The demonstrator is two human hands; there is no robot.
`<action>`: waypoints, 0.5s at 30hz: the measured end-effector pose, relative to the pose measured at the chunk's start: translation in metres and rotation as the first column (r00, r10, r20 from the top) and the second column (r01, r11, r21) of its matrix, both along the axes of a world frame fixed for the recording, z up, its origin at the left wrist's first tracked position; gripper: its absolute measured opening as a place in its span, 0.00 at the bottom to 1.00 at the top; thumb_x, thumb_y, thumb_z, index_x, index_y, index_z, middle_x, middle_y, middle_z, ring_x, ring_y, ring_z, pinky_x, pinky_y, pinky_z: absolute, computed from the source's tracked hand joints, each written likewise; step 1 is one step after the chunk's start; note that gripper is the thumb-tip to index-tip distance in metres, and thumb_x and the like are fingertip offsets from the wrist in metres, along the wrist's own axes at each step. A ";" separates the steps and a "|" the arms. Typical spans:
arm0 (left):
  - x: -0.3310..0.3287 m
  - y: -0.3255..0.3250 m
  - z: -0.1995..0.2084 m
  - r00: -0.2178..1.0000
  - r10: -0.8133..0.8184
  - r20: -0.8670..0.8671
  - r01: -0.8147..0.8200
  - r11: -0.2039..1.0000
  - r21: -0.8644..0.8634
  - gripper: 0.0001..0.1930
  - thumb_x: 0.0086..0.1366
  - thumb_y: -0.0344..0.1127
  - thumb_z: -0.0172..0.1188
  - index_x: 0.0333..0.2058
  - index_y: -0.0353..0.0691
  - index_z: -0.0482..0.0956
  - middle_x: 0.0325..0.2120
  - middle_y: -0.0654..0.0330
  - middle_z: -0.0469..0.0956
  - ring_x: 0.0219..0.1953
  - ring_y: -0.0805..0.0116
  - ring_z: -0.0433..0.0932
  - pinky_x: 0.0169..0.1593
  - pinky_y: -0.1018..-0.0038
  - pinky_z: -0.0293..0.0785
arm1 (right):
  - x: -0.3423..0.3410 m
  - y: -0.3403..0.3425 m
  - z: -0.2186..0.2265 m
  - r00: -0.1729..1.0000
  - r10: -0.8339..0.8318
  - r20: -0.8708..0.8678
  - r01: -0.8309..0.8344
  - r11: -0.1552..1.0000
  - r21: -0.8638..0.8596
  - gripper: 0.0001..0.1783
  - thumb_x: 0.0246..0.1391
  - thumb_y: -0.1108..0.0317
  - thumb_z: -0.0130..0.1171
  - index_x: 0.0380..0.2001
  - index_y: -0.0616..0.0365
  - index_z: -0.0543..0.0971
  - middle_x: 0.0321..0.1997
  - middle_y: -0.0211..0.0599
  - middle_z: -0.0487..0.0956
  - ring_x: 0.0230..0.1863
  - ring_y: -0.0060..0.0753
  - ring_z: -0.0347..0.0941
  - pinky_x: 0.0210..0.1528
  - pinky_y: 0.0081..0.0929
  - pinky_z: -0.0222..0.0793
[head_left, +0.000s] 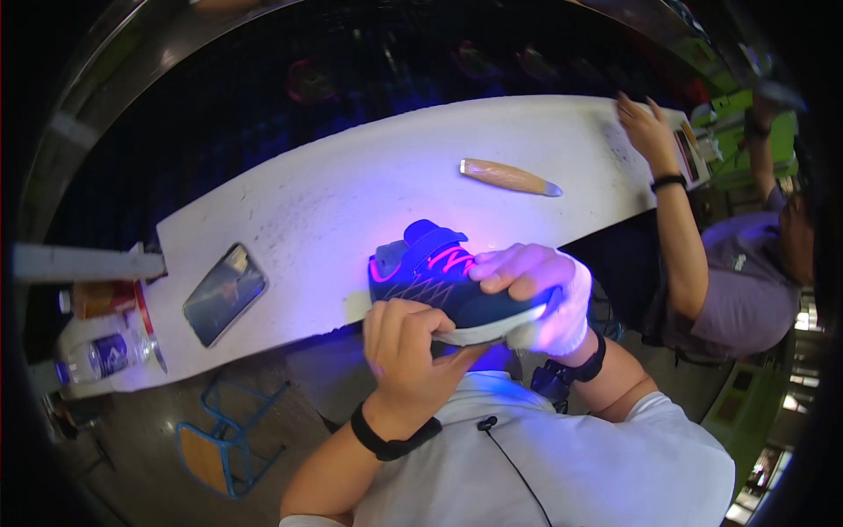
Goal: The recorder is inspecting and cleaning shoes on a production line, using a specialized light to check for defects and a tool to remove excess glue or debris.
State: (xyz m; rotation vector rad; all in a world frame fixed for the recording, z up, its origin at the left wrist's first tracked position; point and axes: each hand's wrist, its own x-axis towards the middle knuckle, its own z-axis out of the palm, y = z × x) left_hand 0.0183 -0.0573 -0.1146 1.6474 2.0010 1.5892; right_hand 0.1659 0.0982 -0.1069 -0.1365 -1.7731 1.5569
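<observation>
A dark sneaker [439, 281] with pink laces and a pale sole is held between my two hands at the near edge of the white table, lit by blue-violet light. My left hand [411, 338] is closed on the sole at its near side, the thumb below. Over the toe lies my right hand [540, 285], partly covered by a white glove with bare fingertips, and it grips the toe. Beyond the shoe a wooden-handled tool [509, 177] wrapped in clear film rests on the table; its kind is not clear.
A dark smartphone [226, 294] lies at the left of the white table [334, 184]. Farther left are a clear plastic bottle [105, 356] and a metal bar [97, 263]. A blue-framed stool [224, 435] stands below. At right, another person's arm [680, 237] reaches across the table end.
</observation>
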 end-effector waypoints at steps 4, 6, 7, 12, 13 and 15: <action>-0.006 0.027 0.008 0.956 -0.105 -0.275 0.038 0.970 -0.238 0.28 0.44 0.34 0.86 0.37 0.38 0.74 0.42 0.52 0.74 0.43 0.50 0.74 0.45 0.54 0.74 | 0.031 0.028 -0.013 0.989 -0.004 0.145 0.047 0.956 -0.290 0.25 0.47 0.67 0.81 0.48 0.58 0.84 0.60 0.54 0.84 0.63 0.54 0.80 0.69 0.50 0.73; -0.006 0.039 0.011 0.942 -0.189 -0.278 0.109 0.954 -0.278 0.27 0.45 0.33 0.86 0.38 0.38 0.74 0.42 0.52 0.74 0.44 0.49 0.75 0.46 0.53 0.75 | 0.046 0.036 -0.013 0.951 -0.007 0.308 0.076 0.974 -0.213 0.28 0.46 0.63 0.83 0.51 0.57 0.85 0.63 0.54 0.83 0.62 0.54 0.81 0.67 0.47 0.76; -0.005 0.043 0.012 0.940 -0.254 -0.226 0.156 0.913 -0.377 0.27 0.46 0.33 0.85 0.38 0.38 0.75 0.42 0.52 0.75 0.44 0.48 0.75 0.46 0.53 0.76 | 0.052 0.037 -0.012 0.893 -0.045 0.447 0.087 0.994 -0.072 0.30 0.43 0.66 0.83 0.52 0.58 0.86 0.65 0.53 0.83 0.62 0.50 0.81 0.66 0.43 0.76; -0.023 0.043 0.001 0.925 -0.322 -0.203 0.246 0.913 -0.325 0.29 0.46 0.33 0.85 0.43 0.38 0.77 0.50 0.51 0.77 0.51 0.47 0.78 0.55 0.56 0.78 | 0.060 0.037 -0.009 0.850 -0.191 0.491 0.108 0.975 0.194 0.36 0.34 0.73 0.82 0.54 0.59 0.88 0.59 0.48 0.87 0.56 0.43 0.86 0.61 0.34 0.79; -0.032 0.039 -0.001 0.923 -0.355 -0.149 0.309 0.913 -0.266 0.30 0.47 0.33 0.85 0.46 0.37 0.78 0.53 0.50 0.78 0.55 0.48 0.78 0.60 0.57 0.78 | 0.057 0.037 -0.010 0.775 -0.192 0.603 0.071 0.973 0.219 0.33 0.37 0.72 0.81 0.53 0.60 0.88 0.55 0.47 0.88 0.52 0.41 0.86 0.58 0.33 0.80; -0.064 0.026 0.001 0.945 -0.314 -0.085 0.275 0.911 -0.307 0.33 0.47 0.33 0.86 0.51 0.37 0.79 0.57 0.50 0.79 0.59 0.50 0.78 0.64 0.58 0.76 | 0.050 0.038 -0.010 0.708 -0.181 0.683 0.014 0.970 0.243 0.31 0.41 0.71 0.79 0.53 0.61 0.88 0.51 0.45 0.90 0.48 0.39 0.87 0.55 0.32 0.80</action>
